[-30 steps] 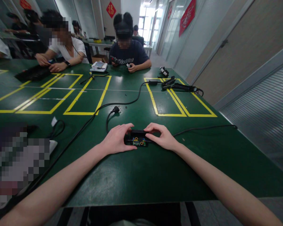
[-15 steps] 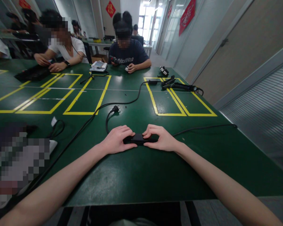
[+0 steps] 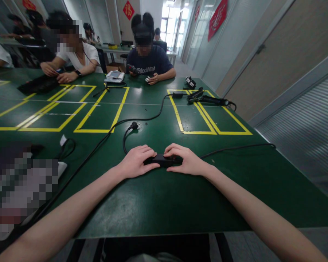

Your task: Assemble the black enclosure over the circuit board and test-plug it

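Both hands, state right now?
Left hand: closed around the left end of the black case.
Right hand: fingers and thumb on its right part, holding.

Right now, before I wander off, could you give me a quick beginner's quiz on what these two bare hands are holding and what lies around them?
1. True or false: the left hand and the right hand are both touching the black case.

2. Which thing lies on the green table just beyond the left hand?
A) a mug
B) a black plug
C) a hammer

3. Fill in the blank: the rectangles on the table are marked out in ____ tape.

Key: 1. True. 2. B. 3. Yellow.
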`<state>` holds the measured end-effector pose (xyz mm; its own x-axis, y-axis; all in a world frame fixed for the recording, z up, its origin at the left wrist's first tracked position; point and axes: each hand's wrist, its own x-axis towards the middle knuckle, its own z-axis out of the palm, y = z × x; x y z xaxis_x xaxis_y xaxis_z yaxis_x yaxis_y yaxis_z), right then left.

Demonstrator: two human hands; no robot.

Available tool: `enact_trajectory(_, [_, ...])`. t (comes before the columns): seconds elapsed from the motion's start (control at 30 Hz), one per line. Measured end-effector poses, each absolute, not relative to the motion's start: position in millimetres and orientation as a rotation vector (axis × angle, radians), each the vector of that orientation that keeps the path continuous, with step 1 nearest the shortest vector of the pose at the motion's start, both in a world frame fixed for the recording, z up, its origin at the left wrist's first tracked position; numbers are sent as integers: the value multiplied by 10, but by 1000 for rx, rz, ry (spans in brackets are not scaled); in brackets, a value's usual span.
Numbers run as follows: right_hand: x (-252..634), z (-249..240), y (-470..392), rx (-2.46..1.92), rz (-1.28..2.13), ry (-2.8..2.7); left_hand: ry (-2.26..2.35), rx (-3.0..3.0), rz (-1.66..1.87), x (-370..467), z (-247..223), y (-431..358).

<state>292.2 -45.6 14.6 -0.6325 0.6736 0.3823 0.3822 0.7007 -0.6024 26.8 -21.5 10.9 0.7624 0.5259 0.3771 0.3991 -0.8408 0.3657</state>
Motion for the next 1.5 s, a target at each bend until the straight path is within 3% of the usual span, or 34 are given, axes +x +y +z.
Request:
enact_trajectory(0.37, [2857, 90, -434, -881, 221, -2591, 832, 2728, 633, 305, 76, -228])
enact_trajectory(0.73, [2846, 165, -464, -883, 261, -2588, 770, 2964, 602, 311, 136, -247])
enact_trajectory(1.5, [2873, 114, -446, -938, 57, -2564, 717, 2892, 681, 387, 115, -264])
